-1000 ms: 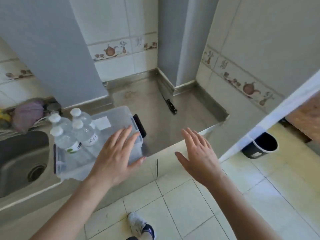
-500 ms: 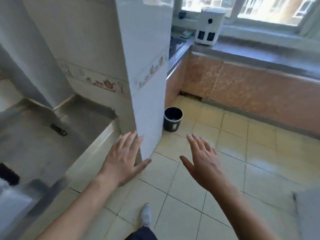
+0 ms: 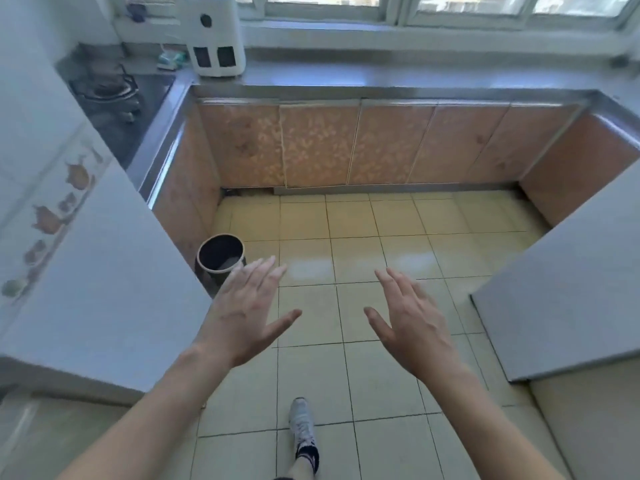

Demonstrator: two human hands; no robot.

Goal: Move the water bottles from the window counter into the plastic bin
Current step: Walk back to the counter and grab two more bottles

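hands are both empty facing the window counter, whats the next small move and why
Probably step forward toward the window counter. Both the left hand and right hand are open and hold nothing, and tiled floor lies between the person and that counter. No bottles show on the visible stretch, only a white appliance, so look along it on the way.

Both hands were out in front over the tiled floor (image 3: 363, 258), empty. Left hand (image 3: 247, 306) and right hand (image 3: 412, 320) had fingers straight and spread, palms down, well apart from each other. Black bin (image 3: 220, 258) stood on the floor just beyond the left hand, against the cabinet corner. White appliance (image 3: 212, 36) sat on the window tabletop (image 3: 381, 79), gas hob (image 3: 117, 93) to its left. One shoe (image 3: 302, 422) showed at bottom (motion blur at edges).
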